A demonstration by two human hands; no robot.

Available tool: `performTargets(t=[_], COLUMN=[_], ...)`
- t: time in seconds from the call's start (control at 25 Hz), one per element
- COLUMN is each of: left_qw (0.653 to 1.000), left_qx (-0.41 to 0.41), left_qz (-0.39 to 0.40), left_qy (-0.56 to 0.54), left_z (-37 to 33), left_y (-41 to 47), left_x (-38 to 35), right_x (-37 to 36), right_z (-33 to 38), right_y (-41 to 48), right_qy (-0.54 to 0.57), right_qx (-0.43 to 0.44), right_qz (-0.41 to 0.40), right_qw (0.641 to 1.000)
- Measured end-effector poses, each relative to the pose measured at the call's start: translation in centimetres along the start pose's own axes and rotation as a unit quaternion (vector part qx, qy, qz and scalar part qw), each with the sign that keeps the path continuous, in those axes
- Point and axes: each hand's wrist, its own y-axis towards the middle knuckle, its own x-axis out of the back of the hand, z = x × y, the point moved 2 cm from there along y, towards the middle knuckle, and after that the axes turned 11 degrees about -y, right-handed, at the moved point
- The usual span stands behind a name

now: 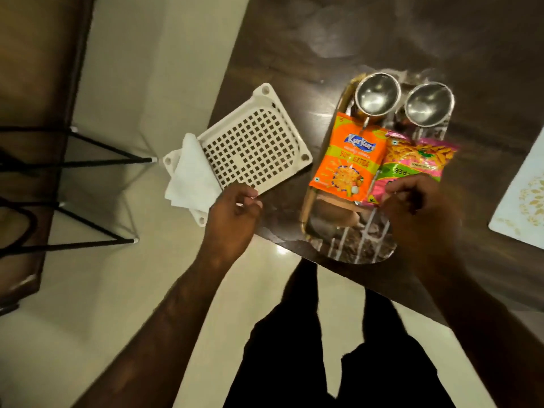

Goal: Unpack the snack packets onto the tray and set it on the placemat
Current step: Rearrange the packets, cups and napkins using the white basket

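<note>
Fingers (pixel 396 192) of right hand (pixel 424 216) pinch glossy pink packet (pixel 418 160); grip of left hand (pixel 232 216) unclear.

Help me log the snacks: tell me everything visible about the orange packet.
The orange packet is a glossy, puffed pouch, apparently sealed, with a blue logo, a "50% EXTRA" band and a snack picture below. It lies face up on the mirrored tray, top edge by a steel bowl, right edge meeting the pink packet. No hand touches it.

Right hand (pixel 418 207) pinches the pink packet (pixel 421 160) on the tray (pixel 347 242); orange packet (pixel 347 160) lies just left; left hand (pixel 232 213) grips the white basket (pixel 250 142).
</note>
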Motion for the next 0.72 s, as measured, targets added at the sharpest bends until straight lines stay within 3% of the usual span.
performTargets(t=[0.12, 0.24, 0.4, 0.56, 0.72], left_qw=[0.988, 0.974, 0.985, 0.992, 0.991], left_qx=[0.007, 0.017, 0.082, 0.026, 0.015], left_qz=[-0.154, -0.225, -0.150, -0.127, -0.124], left_qy=[-0.006, 0.009, -0.011, 0.004, -0.055], left_z=[2.1, 4.1, 6.7, 8.3, 9.7], left_y=[1.8, 4.3, 7.8, 8.5, 8.4], left_x=[6.1, 11.1, 12.9, 12.5, 12.8], right_x=[-3.7, -8.4, -15.4, -21.3, -25.2], right_z=[3.5, 7.0, 10.9, 14.2, 16.5], right_y=[-1.0, -1.1, -1.2, -1.2, -1.4], right_qy=[-0.036, -0.066, -0.043, -0.067, -0.111], right_qx=[0.089, 0.132, 0.105, 0.100, 0.071], right_qz=[0.113, 0.213, 0.319, 0.327, 0.326], right_qw=[0.989, 0.966, 0.941, 0.937, 0.936])
